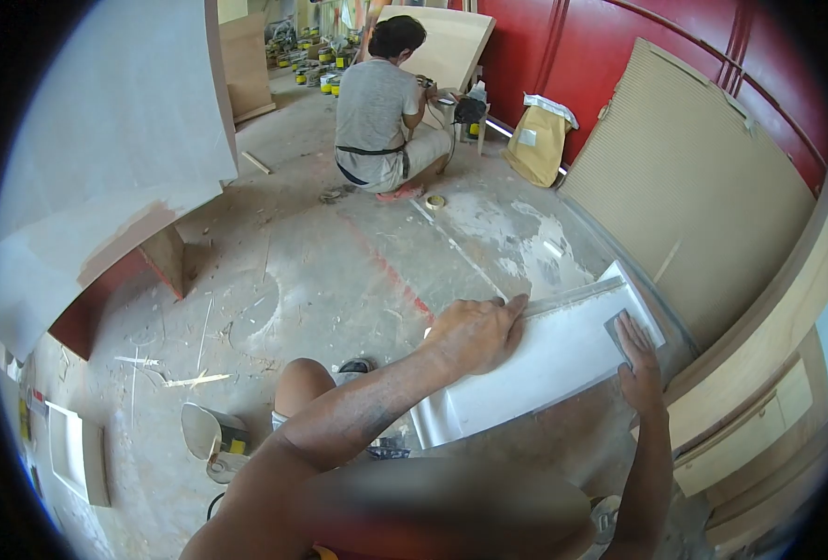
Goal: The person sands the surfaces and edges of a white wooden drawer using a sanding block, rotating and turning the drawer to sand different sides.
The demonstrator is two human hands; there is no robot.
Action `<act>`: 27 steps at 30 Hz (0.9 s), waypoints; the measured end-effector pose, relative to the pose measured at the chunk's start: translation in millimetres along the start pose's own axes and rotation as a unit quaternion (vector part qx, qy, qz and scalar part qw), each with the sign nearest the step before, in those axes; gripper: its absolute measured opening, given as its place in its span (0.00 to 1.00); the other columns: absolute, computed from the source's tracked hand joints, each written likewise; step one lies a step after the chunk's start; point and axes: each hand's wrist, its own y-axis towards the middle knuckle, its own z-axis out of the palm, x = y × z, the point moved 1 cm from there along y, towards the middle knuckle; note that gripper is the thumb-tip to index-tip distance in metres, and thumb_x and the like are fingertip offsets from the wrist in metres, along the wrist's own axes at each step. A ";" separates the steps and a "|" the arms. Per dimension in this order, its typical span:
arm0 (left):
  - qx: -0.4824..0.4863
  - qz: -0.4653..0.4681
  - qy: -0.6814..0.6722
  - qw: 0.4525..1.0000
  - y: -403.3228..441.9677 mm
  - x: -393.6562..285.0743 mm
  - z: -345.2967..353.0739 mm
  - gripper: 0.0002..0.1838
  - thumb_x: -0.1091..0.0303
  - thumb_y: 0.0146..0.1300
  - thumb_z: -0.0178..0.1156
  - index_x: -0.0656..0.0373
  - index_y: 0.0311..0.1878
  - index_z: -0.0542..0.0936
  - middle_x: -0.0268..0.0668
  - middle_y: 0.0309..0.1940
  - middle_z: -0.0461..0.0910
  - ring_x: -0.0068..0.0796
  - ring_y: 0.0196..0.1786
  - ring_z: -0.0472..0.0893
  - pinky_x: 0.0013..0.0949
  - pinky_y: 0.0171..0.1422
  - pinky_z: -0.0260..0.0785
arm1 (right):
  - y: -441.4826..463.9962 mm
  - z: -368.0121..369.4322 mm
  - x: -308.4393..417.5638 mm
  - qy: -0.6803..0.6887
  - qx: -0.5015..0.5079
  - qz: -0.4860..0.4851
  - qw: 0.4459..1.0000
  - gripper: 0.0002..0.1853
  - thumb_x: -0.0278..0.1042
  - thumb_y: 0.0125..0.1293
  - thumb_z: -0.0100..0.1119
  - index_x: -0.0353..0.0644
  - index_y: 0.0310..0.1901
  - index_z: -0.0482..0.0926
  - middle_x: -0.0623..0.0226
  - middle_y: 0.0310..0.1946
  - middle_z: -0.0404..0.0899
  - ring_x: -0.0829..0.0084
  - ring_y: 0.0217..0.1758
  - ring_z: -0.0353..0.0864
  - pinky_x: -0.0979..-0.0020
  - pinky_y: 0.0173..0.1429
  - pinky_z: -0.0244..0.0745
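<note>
A white panel (535, 364) with a moulded, curved left end lies slanted in front of me. My left hand (479, 334) is closed on its far upper edge, thumb and fingers pressed together there. Toward the right end, my right hand (640, 359) presses a grey piece of sandpaper (617, 338) flat against the white surface. The fingers of that hand lie stretched over the sheet, which shows on their left side. Part of the panel's left side is hidden behind my left forearm.
A co-worker (377, 117) squats ahead. A tape roll (435, 202), wood scraps (197, 380) and an open can (201, 431) are on the floor. Corrugated cardboard (694, 159) leans at the right by a brown bag (537, 145). A large pale panel (106, 121) stands left.
</note>
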 end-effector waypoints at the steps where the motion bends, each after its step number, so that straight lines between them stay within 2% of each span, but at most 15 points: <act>1: -0.004 -0.002 0.007 1.000 -0.9 -0.6 -0.7 0.27 0.57 0.78 0.46 0.65 0.72 0.71 0.54 0.43 0.87 0.55 0.45 0.88 0.51 0.56 0.79 | -0.4 0.5 -0.4 -0.002 -0.006 -0.006 1.000 0.45 0.16 0.50 0.46 0.34 0.77 0.66 0.46 0.79 0.63 0.50 0.85 0.57 0.50 0.88 0.43; 7: -0.024 0.021 -0.001 0.999 6.1 10.9 23.2 0.25 0.55 0.78 0.46 0.59 0.69 0.74 0.56 0.44 0.87 0.57 0.46 0.88 0.53 0.55 0.80 | -0.6 -0.9 -3.1 -0.003 0.003 -0.011 1.000 0.44 0.21 0.51 0.48 0.34 0.77 0.66 0.48 0.79 0.63 0.49 0.85 0.58 0.49 0.88 0.42; 9: -0.025 -0.002 0.002 1.000 2.7 5.1 16.5 0.24 0.54 0.78 0.46 0.59 0.66 0.77 0.55 0.45 0.87 0.57 0.47 0.88 0.55 0.55 0.80 | 0.3 -0.2 -4.3 -0.007 -0.004 -0.018 1.000 0.42 0.21 0.52 0.49 0.34 0.75 0.68 0.47 0.78 0.65 0.47 0.83 0.59 0.47 0.87 0.47; 10: -0.022 -0.007 -0.015 1.000 0.9 4.5 9.0 0.24 0.54 0.78 0.47 0.58 0.67 0.77 0.55 0.46 0.87 0.57 0.47 0.88 0.54 0.56 0.80 | -0.9 1.9 -10.4 -0.017 -0.008 -0.026 0.999 0.42 0.21 0.52 0.49 0.33 0.76 0.68 0.47 0.78 0.65 0.49 0.84 0.59 0.49 0.87 0.47; 13: -0.060 -0.001 -0.042 0.997 3.2 -0.5 8.8 0.25 0.55 0.77 0.48 0.56 0.69 0.76 0.53 0.50 0.87 0.57 0.49 0.87 0.53 0.60 0.79 | -2.8 1.7 -13.8 -0.012 0.000 0.000 1.000 0.42 0.17 0.56 0.49 0.46 0.78 0.68 0.59 0.80 0.64 0.59 0.85 0.59 0.55 0.88 0.50; 14: -0.052 0.016 -0.051 0.997 3.5 -6.2 5.7 0.25 0.55 0.77 0.48 0.56 0.69 0.76 0.53 0.50 0.87 0.57 0.49 0.87 0.53 0.60 0.79 | -5.8 -0.4 -12.7 -0.019 -0.001 0.019 1.000 0.42 0.17 0.56 0.49 0.46 0.78 0.68 0.59 0.80 0.64 0.59 0.85 0.59 0.55 0.88 0.50; 16: -0.025 -0.043 -0.048 0.998 2.4 -12.6 -4.9 0.23 0.57 0.77 0.52 0.58 0.69 0.77 0.53 0.54 0.86 0.55 0.53 0.86 0.51 0.60 0.77 | -4.2 -1.1 -10.3 0.030 0.012 0.028 0.999 0.43 0.16 0.56 0.48 0.47 0.78 0.68 0.58 0.81 0.63 0.60 0.85 0.58 0.56 0.89 0.48; 19: -0.027 -0.046 -0.048 0.997 0.4 -14.2 -5.2 0.23 0.57 0.77 0.52 0.57 0.68 0.78 0.53 0.52 0.86 0.55 0.53 0.86 0.51 0.60 0.77 | -2.1 2.8 -5.9 0.017 0.023 0.068 0.997 0.44 0.15 0.56 0.47 0.48 0.80 0.65 0.59 0.82 0.60 0.57 0.86 0.55 0.57 0.89 0.45; 21: -0.026 -0.038 -0.052 0.998 3.8 -17.0 -6.3 0.23 0.57 0.77 0.52 0.57 0.68 0.78 0.53 0.52 0.86 0.55 0.53 0.86 0.51 0.60 0.77 | -4.1 20.7 22.1 0.036 0.038 -0.018 0.998 0.41 0.14 0.56 0.47 0.47 0.75 0.72 0.56 0.80 0.64 0.58 0.86 0.56 0.54 0.89 0.44; 24: -0.015 -0.046 -0.044 0.998 4.5 -17.9 -5.8 0.22 0.58 0.77 0.52 0.57 0.68 0.78 0.53 0.53 0.86 0.55 0.54 0.86 0.52 0.61 0.77 | -7.4 37.5 124.8 0.055 0.080 -0.109 0.989 0.36 0.18 0.62 0.51 0.46 0.74 0.73 0.53 0.78 0.67 0.56 0.84 0.60 0.49 0.89 0.45; 25: -0.019 -0.039 -0.051 0.998 4.6 -16.9 -5.8 0.23 0.58 0.76 0.51 0.56 0.69 0.77 0.53 0.52 0.86 0.55 0.52 0.86 0.52 0.60 0.77 | -10.1 39.7 146.6 0.007 0.057 -0.136 0.989 0.36 0.22 0.63 0.54 0.46 0.76 0.70 0.53 0.78 0.67 0.58 0.84 0.61 0.48 0.88 0.46; 26: -0.026 -0.035 -0.056 0.997 5.1 -17.0 -5.9 0.24 0.57 0.76 0.51 0.55 0.70 0.77 0.53 0.51 0.87 0.55 0.51 0.87 0.51 0.60 0.78 | -11.1 36.1 137.5 0.005 0.053 -0.132 0.990 0.36 0.22 0.63 0.54 0.46 0.76 0.70 0.53 0.78 0.67 0.58 0.84 0.61 0.48 0.88 0.46; 27: -0.025 -0.033 -0.052 0.998 4.4 -14.3 1.0 0.24 0.57 0.76 0.51 0.55 0.70 0.77 0.53 0.51 0.87 0.55 0.51 0.87 0.51 0.60 0.78 | -9.6 31.0 120.5 0.000 0.069 -0.082 0.994 0.36 0.26 0.65 0.55 0.45 0.77 0.68 0.53 0.79 0.64 0.59 0.85 0.58 0.50 0.89 0.44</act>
